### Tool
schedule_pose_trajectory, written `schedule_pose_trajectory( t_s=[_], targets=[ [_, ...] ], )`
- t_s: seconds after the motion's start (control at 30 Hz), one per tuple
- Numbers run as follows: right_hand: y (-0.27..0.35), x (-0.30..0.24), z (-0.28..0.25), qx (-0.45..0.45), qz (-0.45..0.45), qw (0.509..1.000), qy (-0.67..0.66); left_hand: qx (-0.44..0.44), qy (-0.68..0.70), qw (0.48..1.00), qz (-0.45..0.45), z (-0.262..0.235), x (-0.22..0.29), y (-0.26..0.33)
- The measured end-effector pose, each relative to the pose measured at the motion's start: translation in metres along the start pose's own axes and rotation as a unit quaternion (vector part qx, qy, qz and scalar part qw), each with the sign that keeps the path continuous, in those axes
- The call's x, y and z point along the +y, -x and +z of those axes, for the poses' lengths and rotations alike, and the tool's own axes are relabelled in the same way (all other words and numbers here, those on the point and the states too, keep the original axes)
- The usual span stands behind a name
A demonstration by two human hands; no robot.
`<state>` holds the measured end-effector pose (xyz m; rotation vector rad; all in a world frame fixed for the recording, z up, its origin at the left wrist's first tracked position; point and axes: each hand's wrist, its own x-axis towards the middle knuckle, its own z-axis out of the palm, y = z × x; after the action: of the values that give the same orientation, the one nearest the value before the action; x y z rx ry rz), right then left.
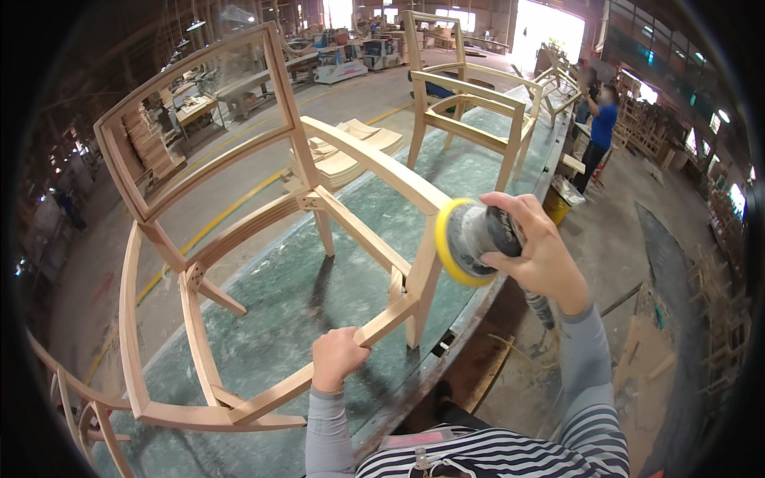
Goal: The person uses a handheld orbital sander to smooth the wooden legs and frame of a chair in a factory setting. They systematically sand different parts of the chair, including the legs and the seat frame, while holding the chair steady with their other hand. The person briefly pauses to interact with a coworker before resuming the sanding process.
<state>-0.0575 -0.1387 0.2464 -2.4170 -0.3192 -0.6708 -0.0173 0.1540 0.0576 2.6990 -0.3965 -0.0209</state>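
Observation:
A bare wooden armchair frame point(386, 166) stands on a long green-topped workbench point(358, 295), with an open back and no seat. My left hand point(339, 358) is closed round its near seat rail, close to the front leg. In my right hand point(542, 251) is a round power sander point(470, 235) with a yellow pad and a dark body, its hose hanging below my wrist. The pad is tilted on edge against the chair, by the corner where the armrest meets the front leg. Part of the pad's face is hidden from me.
Another chair frame point(470, 119) stands farther along the bench, with more beyond it. Curved wooden pieces point(351, 151) are stacked past the bench's left edge. A person in a blue shirt point(603, 119) stands at the far right, near a yellow bin point(558, 205). Part of a frame point(84, 398) shows at lower left.

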Motion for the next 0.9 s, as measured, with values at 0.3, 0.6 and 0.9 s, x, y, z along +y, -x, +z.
schedule_pose_trajectory(
  t_s=[0.3,0.6,0.9],
  targets=[
    [-0.002,-0.007,-0.007,-0.023,-0.018,0.999,0.043,-0.009,0.008,1.0,-0.01,0.002,-0.001,-0.001],
    [0.018,-0.001,0.02,0.089,-0.041,0.994,0.053,0.001,0.017,1.0,0.0,-0.001,0.0,0.0],
    [0.114,0.068,0.125,0.146,-0.025,0.987,0.064,-0.041,0.022,0.999,-0.011,-0.008,-0.002,0.005]
  ],
)
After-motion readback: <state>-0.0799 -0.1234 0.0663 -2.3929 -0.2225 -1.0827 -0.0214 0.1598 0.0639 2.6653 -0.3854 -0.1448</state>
